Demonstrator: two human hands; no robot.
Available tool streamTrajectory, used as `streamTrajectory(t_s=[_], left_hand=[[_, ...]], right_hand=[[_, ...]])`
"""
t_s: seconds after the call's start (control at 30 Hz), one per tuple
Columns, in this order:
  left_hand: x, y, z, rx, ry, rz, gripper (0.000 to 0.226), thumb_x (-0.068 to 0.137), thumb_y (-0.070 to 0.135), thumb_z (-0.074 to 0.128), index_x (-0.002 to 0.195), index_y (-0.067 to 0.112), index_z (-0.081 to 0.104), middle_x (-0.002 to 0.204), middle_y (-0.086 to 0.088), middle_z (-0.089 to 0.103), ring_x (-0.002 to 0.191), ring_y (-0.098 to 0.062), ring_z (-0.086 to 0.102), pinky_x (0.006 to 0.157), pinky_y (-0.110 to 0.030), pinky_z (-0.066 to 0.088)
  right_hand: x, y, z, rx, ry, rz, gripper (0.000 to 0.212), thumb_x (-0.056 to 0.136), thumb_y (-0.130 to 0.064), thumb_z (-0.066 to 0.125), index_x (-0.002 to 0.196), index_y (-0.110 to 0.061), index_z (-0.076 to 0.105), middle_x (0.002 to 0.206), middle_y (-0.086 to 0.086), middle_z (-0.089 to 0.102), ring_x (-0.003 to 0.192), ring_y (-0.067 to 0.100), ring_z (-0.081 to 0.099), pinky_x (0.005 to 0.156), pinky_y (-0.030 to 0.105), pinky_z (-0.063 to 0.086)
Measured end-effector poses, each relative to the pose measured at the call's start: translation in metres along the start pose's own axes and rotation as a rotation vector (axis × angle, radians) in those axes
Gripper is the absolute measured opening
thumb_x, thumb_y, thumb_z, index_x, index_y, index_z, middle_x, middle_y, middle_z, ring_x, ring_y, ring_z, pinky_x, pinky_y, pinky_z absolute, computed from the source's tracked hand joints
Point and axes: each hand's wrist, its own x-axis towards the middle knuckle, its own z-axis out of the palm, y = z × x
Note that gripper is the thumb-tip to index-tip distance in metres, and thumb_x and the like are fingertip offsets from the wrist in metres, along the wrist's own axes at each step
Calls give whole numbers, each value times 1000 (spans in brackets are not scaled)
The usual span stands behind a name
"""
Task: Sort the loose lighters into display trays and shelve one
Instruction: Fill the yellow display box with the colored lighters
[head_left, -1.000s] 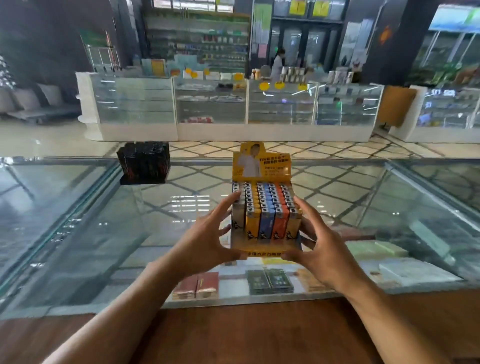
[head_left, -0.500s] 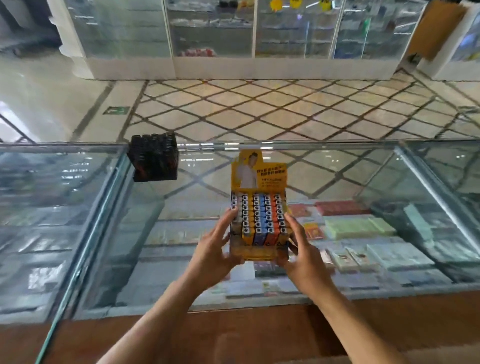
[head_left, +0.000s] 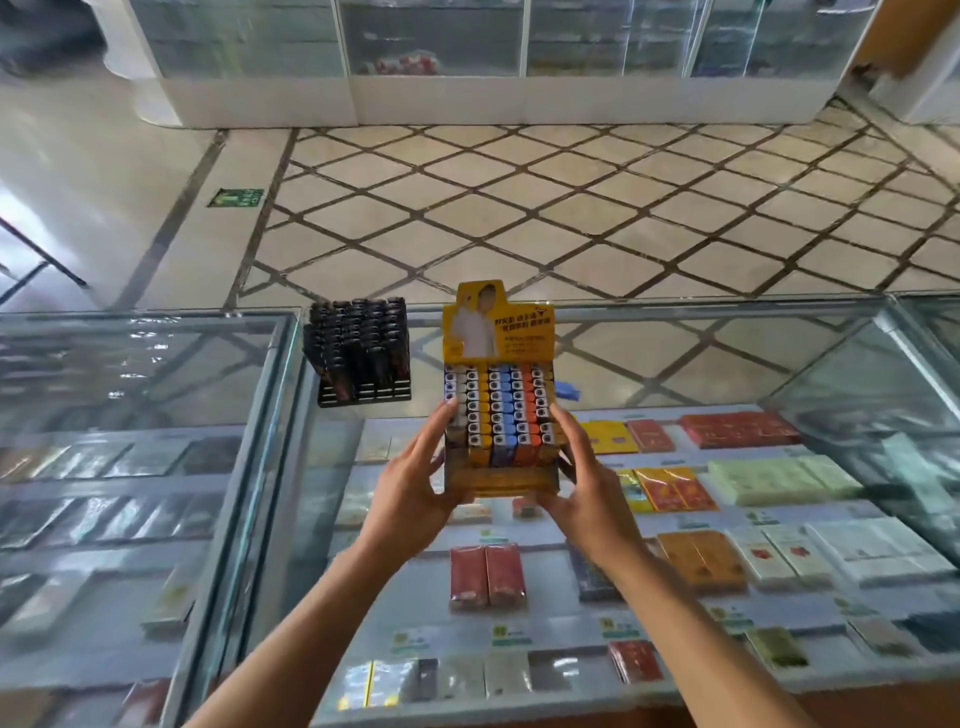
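Reaching in from the bottom edge, two bare forearms converge over a glass counter (head_left: 727, 358). Wooden ledge (head_left: 857, 701) on the near side. Under the glass: rows of flat cigarette packs (head_left: 769, 480) with small price tags, a red pair (head_left: 485, 576) directly below the hands.

Left hand (head_left: 415, 483) and right hand (head_left: 587, 499) are apart, one on each side of a yellow display tray (head_left: 498, 475), clamping it between them. Left fingers run up the tray's left wall, thumb at the lower front corner. Right fingers wrap the right wall, thumb near the front base. Tray upright, tilted slightly back. Cannot tell whether its base touches the glass or is held just above it.

Tray is full: lighters (head_left: 498, 410) standing in tight columns, white, yellow, blue and orange bodies, metal tops up. A yellow header card (head_left: 496, 327) rises from the back, printed with a figure in white and some text, too blurred to read. Something blue (head_left: 565, 389) pokes out behind the tray's right edge; not identifiable.

Further back and left, on the glass near the seam with the neighbouring case (head_left: 130, 374), a black tray of dark lighters (head_left: 363, 358) sits on its own, well apart from the hands.

Beyond the counter: beige floor (head_left: 571, 208) tiled in diamonds, a green floor sticker (head_left: 236, 197), then white-based glass cabinets (head_left: 431, 52).
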Motion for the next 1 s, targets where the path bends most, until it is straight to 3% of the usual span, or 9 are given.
streamTrajectory(t_s=[0.07, 0.13, 0.27, 0.43, 0.6, 0.7, 0.77, 0.87, 1.0], left_hand=[[13, -7, -6, -9, -10, -4, 115, 76, 4, 89, 161, 42, 21, 159, 6, 45, 137, -16, 54, 105, -47, 54], [25, -11, -10, -23, -14, -10, 114, 78, 2, 87, 161, 41, 20, 158, 7, 46, 135, -17, 57, 103, -48, 55], [49, -15, -12, -18, 18, -13, 113, 79, 0, 85, 159, 46, 19, 156, 6, 49, 134, -12, 56, 107, -42, 53], [69, -19, -12, -12, 31, -31, 111, 79, -5, 82, 161, 38, 21, 155, 7, 50, 133, -10, 56, 103, -46, 55], [72, -21, -12, -3, 46, -1, 111, 78, -8, 80, 162, 33, 21, 157, 2, 46, 137, -9, 52, 107, -42, 53], [71, -21, -12, 9, 55, 17, 109, 77, -7, 82, 162, 27, 23, 158, 0, 45, 135, 3, 46, 109, -27, 48], [71, -22, -13, 4, 49, 32, 107, 77, -7, 83, 161, 25, 25, 157, -2, 45, 136, 1, 47, 107, -15, 44], [70, -23, -14, -7, 41, 52, 106, 77, -7, 83, 161, 25, 25, 157, -3, 44, 139, -8, 46, 107, -11, 40], [70, -24, -13, -2, 50, 74, 106, 78, -6, 82, 161, 25, 24, 157, -3, 43, 141, -11, 47, 108, -14, 41]], right_hand=[[15, -4, 5, -4, 10, 5, 103, 83, -36, 82, 157, -49, 11, 133, -30, 51, 103, -9, 62, 85, 20, 58], [29, -6, 8, 4, 20, 0, 102, 83, -33, 83, 157, -47, 13, 135, -20, 53, 111, 1, 63, 89, 22, 57], [57, -8, 10, 22, 30, -8, 102, 83, -32, 83, 158, -45, 15, 141, -20, 49, 127, 6, 58, 100, 25, 53], [81, -8, 12, -10, 51, -3, 103, 84, -25, 82, 158, -45, 13, 147, -9, 52, 122, 6, 58, 100, 31, 55], [86, -6, 14, -21, 49, -10, 102, 87, -27, 79, 158, -45, 9, 151, -4, 50, 123, 1, 55, 98, 21, 51], [83, -4, 13, -50, 46, -22, 103, 88, -27, 78, 158, -48, 5, 154, -6, 46, 128, 0, 51, 96, 9, 45], [82, -4, 12, -47, 38, -37, 102, 89, -24, 77, 158, -46, 6, 154, -7, 44, 128, -3, 49, 94, 3, 42], [77, 0, 9, -31, 91, -58, 89, 92, -17, 68, 159, -40, 13, 156, -9, 41, 133, 3, 48, 97, 14, 47], [81, 21, 3, -247, 403, 22, 62, 88, -8, 66, 146, -19, 46, 140, 7, 53, 126, 18, 47, 100, 32, 48]])
